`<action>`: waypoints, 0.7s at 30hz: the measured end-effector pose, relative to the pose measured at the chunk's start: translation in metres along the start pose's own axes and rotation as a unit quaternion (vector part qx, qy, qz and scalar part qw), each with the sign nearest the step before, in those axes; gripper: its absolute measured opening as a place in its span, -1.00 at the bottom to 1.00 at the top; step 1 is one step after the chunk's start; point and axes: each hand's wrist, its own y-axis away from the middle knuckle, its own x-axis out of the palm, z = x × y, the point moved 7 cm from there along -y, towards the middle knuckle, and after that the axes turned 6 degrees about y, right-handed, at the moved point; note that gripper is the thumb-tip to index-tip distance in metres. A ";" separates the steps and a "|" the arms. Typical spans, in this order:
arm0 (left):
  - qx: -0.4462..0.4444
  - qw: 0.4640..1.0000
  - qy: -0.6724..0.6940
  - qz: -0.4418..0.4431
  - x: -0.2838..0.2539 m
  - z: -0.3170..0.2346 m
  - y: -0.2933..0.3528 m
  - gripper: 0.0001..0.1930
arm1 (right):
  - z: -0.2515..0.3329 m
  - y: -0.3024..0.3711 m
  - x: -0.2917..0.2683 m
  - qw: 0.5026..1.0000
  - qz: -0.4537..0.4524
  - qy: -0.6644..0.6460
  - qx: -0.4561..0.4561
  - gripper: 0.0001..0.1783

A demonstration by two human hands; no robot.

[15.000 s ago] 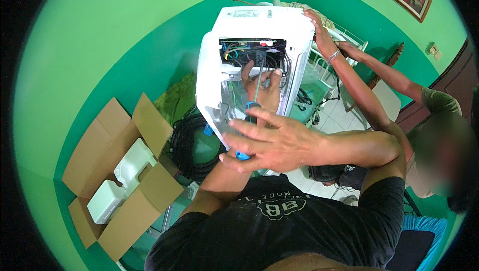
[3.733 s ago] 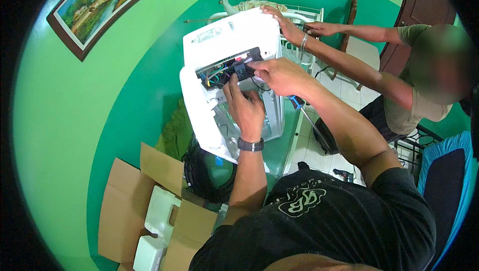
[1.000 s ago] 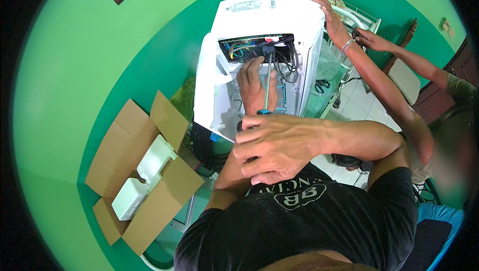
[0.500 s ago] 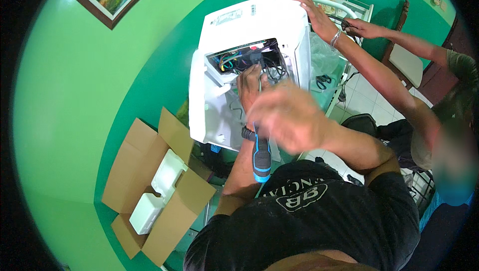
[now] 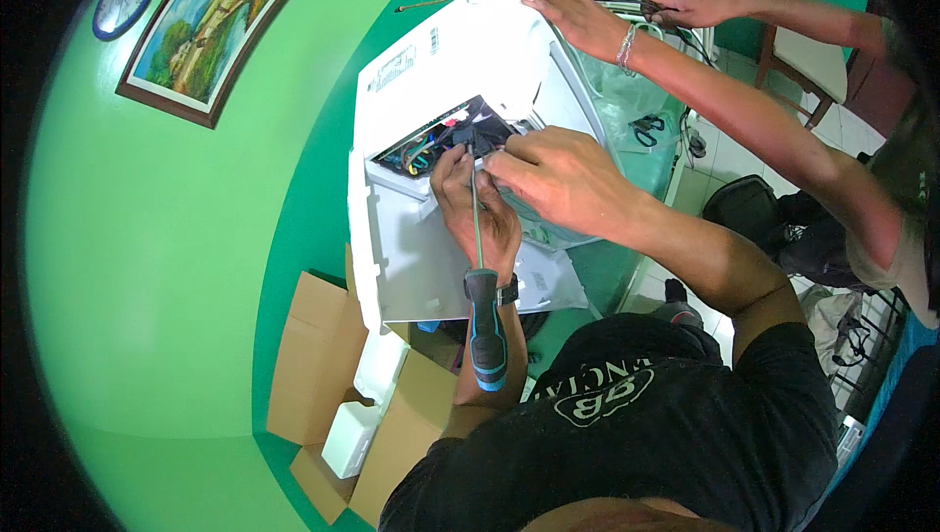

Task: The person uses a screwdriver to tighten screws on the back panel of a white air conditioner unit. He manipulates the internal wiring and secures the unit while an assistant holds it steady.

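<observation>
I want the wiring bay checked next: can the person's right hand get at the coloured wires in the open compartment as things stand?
Probably yes. The right hand is already at the compartment's edge beside the coloured wires; only the screwdriver shaft and left hand crowd the opening.

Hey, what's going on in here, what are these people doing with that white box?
A person leans over a white appliance with an open compartment of coloured wires. Their left hand and right hand meet at that opening, where the tip of a long screwdriver with a blue and black handle rests. Which hand holds the screwdriver is unclear. A co-worker's hand rests on the appliance's top. An open cardboard box lies on the floor.
</observation>
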 end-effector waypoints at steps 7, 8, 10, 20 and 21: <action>-0.017 0.999 -0.025 0.024 0.000 -0.001 0.002 -0.72 | 0.003 0.008 0.001 0.995 -0.054 0.014 0.079 -0.40; -0.019 0.999 -0.037 0.027 -0.001 -0.001 0.001 -0.71 | 0.002 0.011 0.004 0.994 -0.053 0.010 0.098 -0.34; -0.004 1.000 -0.026 0.017 -0.001 0.000 0.003 -0.71 | 0.001 0.015 0.005 0.992 -0.049 0.007 0.116 -0.28; -0.067 0.996 0.057 -0.010 0.002 0.005 0.005 -0.66 | 0.005 0.011 0.005 0.991 -0.009 0.019 0.134 -0.40; -0.069 0.996 0.058 -0.014 0.003 0.006 0.005 -0.64 | 0.006 0.010 0.005 0.990 -0.005 0.019 0.138 -0.41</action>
